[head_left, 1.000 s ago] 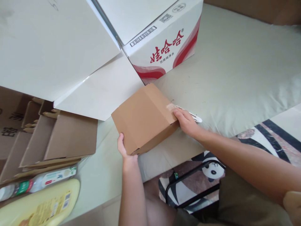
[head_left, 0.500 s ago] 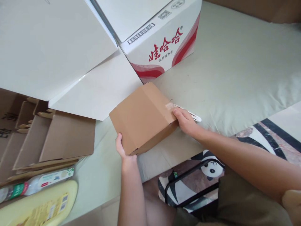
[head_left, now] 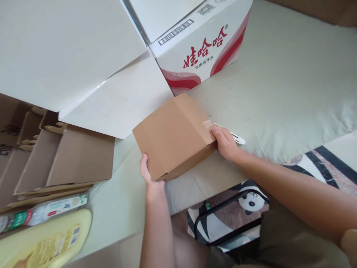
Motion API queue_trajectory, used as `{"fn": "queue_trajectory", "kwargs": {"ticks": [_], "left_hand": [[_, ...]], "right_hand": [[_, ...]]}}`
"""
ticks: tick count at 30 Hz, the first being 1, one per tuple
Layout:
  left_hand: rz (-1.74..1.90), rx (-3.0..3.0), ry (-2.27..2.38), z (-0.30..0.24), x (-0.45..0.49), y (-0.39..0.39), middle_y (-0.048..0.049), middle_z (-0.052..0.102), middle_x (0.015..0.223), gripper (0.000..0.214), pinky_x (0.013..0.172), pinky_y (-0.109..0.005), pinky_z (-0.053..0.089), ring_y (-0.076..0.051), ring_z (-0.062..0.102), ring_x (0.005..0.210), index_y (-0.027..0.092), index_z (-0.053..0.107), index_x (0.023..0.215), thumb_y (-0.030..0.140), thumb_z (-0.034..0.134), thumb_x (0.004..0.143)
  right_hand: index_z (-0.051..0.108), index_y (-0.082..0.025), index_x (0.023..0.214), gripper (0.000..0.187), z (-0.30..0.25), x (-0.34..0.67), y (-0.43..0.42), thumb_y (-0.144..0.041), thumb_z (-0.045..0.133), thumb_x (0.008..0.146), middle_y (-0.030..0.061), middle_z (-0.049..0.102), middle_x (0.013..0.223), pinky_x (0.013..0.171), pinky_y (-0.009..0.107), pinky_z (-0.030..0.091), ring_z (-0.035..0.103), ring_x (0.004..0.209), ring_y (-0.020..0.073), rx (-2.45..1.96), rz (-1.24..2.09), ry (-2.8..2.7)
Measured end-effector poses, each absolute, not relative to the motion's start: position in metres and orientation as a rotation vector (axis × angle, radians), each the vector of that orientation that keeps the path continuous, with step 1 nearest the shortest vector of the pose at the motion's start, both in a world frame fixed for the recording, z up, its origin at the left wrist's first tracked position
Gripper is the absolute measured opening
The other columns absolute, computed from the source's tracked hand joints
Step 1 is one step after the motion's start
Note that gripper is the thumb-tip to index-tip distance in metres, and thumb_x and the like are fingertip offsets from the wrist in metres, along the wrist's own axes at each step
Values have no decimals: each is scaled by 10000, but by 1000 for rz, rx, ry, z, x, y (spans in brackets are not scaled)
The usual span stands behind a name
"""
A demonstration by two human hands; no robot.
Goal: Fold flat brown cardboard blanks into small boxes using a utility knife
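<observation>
A small brown cardboard box (head_left: 173, 137) is held between both my hands, tilted over the front part of the covered table. My left hand (head_left: 147, 170) grips its near left corner, thumb on the top face and the other fingers hidden beneath. At the right edge, my right hand (head_left: 225, 141) clasps the side with its thumb near a strip of clear tape (head_left: 207, 123). A flat white object, perhaps a utility knife (head_left: 237, 139), pokes out behind my right hand; whether I hold it or it lies on the table, I cannot tell.
A white carton with red lettering (head_left: 205, 52) and large white cartons (head_left: 69, 48) stand behind. To the left are folded brown cardboard boxes (head_left: 80, 156), a plastic bottle (head_left: 41, 214) and a pale yellow jug (head_left: 55, 238). Below the table edge shows a black metal frame (head_left: 231, 201).
The view has shifted slightly, so the surroundings sit a little differently. Both hands keep the same hold on the box, which has hardly moved against the table.
</observation>
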State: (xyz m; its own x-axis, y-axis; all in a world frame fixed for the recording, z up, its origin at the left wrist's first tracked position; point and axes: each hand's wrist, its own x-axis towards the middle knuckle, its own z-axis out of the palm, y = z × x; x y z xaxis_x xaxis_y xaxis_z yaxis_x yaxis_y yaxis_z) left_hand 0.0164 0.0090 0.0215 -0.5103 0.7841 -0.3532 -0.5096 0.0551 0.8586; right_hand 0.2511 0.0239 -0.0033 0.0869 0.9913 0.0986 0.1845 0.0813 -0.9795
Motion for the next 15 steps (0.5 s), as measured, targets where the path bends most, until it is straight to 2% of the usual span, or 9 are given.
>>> {"fn": "queue_trajectory", "kwargs": {"ticks": [7, 15], "left_hand": [[1654, 321, 1339, 20, 15, 7, -33, 745, 856, 276, 697, -287, 527, -194, 694, 763, 177, 727, 889, 399, 652, 744], [1660, 387, 1318, 15, 12, 8, -30, 749, 892, 292, 738, -290, 528, -193, 696, 794, 189, 731, 924, 411, 663, 747]], "right_hand": [[342, -242, 629, 366, 0, 253, 23, -467, 327, 916, 9, 466, 650, 685, 347, 418, 456, 676, 192, -1302, 997, -1322], [374, -242, 622, 364, 5, 253, 23, -483, 336, 893, 12, 474, 648, 665, 350, 416, 458, 672, 195, -1310, 1037, -1297]]}}
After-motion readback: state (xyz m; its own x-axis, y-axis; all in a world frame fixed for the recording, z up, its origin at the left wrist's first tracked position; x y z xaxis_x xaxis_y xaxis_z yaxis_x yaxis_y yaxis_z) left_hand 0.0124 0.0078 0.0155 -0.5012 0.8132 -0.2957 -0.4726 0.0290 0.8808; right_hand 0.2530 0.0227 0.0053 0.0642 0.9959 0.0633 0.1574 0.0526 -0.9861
